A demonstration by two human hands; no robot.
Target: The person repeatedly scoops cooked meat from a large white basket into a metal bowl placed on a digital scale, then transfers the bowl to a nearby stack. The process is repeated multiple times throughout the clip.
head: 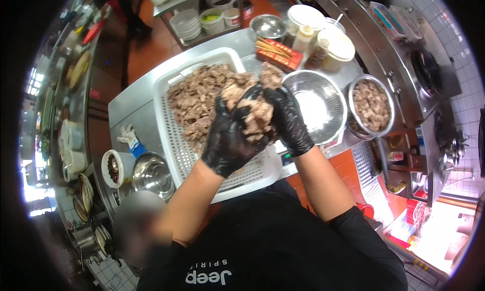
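Observation:
Both of my hands wear black gloves and hold chunks of cooked meat (255,114) between them, above the right side of a white perforated plastic basket (163,128). My left hand (233,139) cups the meat from the left, its fingers around the pieces. From the right, my right hand (286,118) grips the same clump, with a further piece at its fingertips. Many cut meat pieces (199,97) lie in the far and left part of the basket. Right of my right hand stands a perforated metal colander (318,105) on what looks like a scale with a lit display (287,158).
A metal bowl of meat (371,107) stands at the right. Behind are a red box with wooden sticks (278,55), squeeze bottles, white-lidded tubs (336,44) and a steel bowl (269,25). At left are a steel bowl (152,175), a white bucket (113,169) and a glove (129,136).

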